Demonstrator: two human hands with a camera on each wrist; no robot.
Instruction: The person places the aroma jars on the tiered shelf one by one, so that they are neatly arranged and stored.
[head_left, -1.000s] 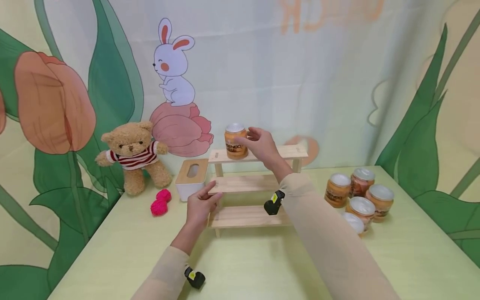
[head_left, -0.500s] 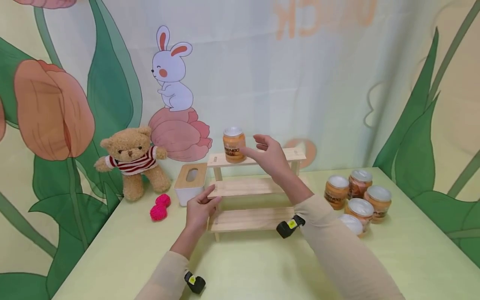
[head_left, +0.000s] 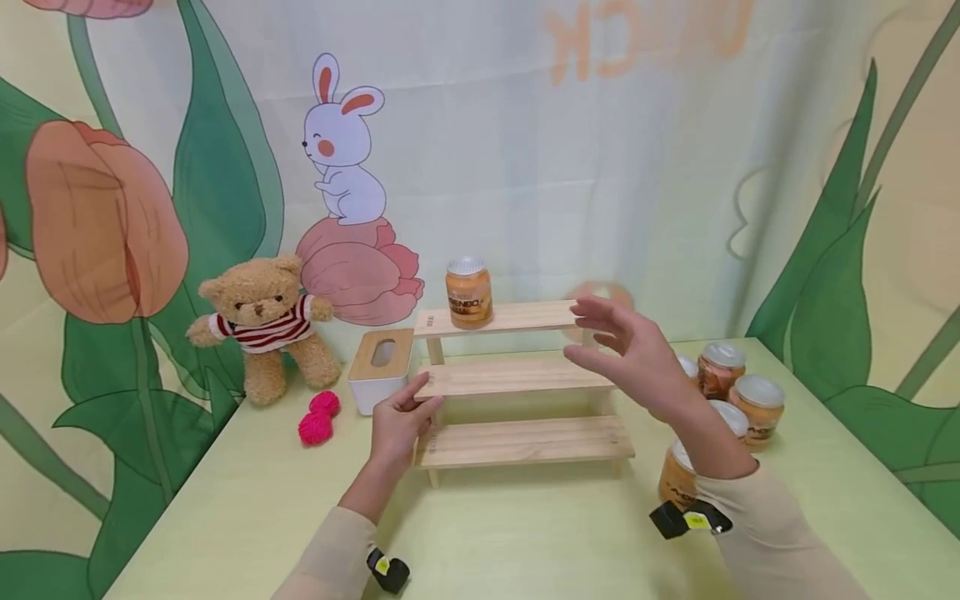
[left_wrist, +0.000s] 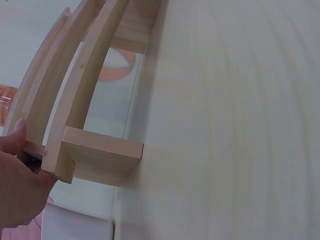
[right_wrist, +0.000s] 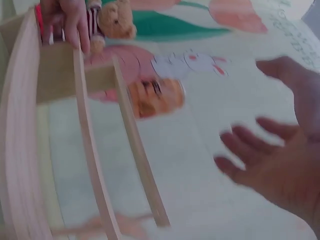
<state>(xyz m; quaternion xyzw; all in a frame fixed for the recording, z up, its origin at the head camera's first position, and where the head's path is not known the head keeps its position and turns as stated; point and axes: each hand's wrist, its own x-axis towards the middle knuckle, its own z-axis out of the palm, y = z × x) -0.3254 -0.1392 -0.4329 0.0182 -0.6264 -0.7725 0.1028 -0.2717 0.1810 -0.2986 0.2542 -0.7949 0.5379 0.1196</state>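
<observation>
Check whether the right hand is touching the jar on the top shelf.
Apart. The head view shows a stretch of top shelf between the jar and the right hand.

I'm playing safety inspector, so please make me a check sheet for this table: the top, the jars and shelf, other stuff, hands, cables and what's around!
Surface: pale green-yellow table.
Job's things: one jar upright at the left of the top tier of the wooden shelf; more jars on the table to the right, some partly hidden.
Clutter: teddy bear, box with a slotted lid and pink yarn balls, all left of the shelf.
Hands: left hand holds the middle tier's left end; right hand holds nothing, near the shelf's right end.
Cables: nothing seen.
Surroundings: cloth backdrop printed with tulips and a rabbit.
</observation>
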